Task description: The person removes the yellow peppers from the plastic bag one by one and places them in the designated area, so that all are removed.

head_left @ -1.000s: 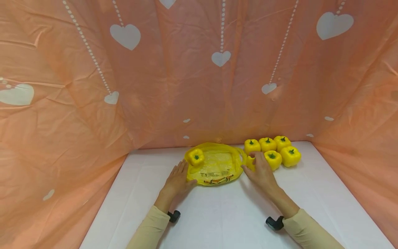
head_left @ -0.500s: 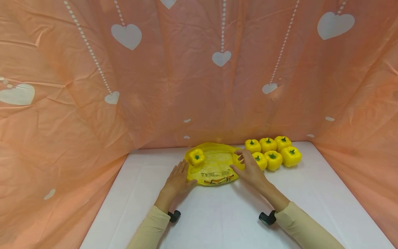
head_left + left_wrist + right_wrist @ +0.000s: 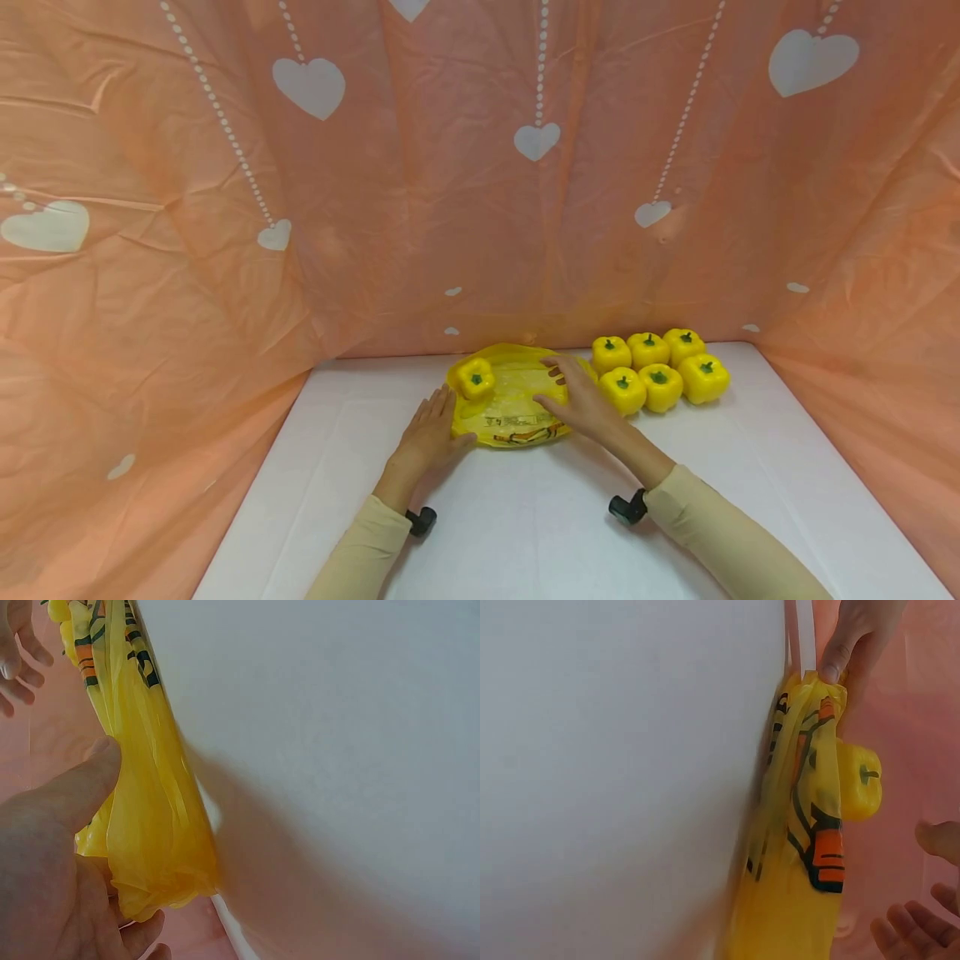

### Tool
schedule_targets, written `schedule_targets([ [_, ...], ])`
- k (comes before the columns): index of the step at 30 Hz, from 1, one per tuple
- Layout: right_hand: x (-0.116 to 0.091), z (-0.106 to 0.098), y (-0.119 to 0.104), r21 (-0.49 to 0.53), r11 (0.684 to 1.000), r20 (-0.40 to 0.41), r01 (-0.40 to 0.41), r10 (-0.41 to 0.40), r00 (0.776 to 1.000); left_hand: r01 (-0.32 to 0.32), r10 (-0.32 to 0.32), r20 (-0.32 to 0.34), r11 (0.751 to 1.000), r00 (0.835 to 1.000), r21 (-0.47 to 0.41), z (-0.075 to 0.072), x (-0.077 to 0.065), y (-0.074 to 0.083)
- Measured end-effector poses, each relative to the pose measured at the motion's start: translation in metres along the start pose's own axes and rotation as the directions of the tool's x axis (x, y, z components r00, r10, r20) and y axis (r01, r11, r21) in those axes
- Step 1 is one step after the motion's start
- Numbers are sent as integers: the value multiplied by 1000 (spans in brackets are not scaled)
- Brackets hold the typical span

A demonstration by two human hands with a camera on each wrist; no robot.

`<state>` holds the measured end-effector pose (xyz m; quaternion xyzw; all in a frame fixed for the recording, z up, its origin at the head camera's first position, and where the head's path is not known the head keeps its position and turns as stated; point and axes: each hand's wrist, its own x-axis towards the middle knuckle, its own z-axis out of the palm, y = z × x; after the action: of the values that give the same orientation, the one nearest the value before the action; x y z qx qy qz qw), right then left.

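Observation:
A yellow printed plastic bag [image 3: 517, 396] lies spread on the white table. One yellow bell pepper [image 3: 468, 375] sits at its back left part, stem showing. Along the bag's left edge rests my left hand [image 3: 427, 429], fingers straight and thumb apart; in the left wrist view the thumb [image 3: 90, 780] touches the gathered yellow plastic. My right hand [image 3: 587, 406] hovers over the bag's right part with loosely bent, spread fingers and nothing in them. In the right wrist view, its fingers [image 3: 915, 930] stand apart from the bag and the pepper.
Several yellow bell peppers stand in two rows right of the bag, the closest pepper [image 3: 632, 396] beside my right hand. The white table [image 3: 510, 517] ends at an orange-pink curtain [image 3: 420, 208] with hearts, which also hangs on both sides.
My right hand has moved left from beside the front-row peppers to above the bag, uncovering the nearest pepper. My left hand and the pepper on the bag have stayed in place.

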<state>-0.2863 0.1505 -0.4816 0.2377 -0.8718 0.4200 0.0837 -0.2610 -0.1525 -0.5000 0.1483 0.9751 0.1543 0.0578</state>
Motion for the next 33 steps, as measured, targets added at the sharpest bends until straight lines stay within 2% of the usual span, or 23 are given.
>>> schedule_targets([
  [6, 12, 3, -5, -50, 999, 36, 4, -3, 999, 1, -1, 0, 1000, 1000, 0, -1, -1, 1],
  [11, 22, 8, -7, -63, 998, 81, -24, 29, 996, -1, 1, 2, 1000, 1000, 3, -1, 0, 0],
  [19, 33, 18, -6, -76, 995, 112, 57, -49, 992, -11, 11, 7, 1000, 1000, 19, -1, 1, -1],
  [26, 42, 27, -6, -103, 994, 163, 26, -8, 987, -14, 14, 5, 1000, 1000, 27, 1, 2, -3],
  [33, 50, 36, -4, -104, 994, 179, 33, -14, 984, -10, 10, 9, 999, 1000, 31, 1, 3, -3],
])
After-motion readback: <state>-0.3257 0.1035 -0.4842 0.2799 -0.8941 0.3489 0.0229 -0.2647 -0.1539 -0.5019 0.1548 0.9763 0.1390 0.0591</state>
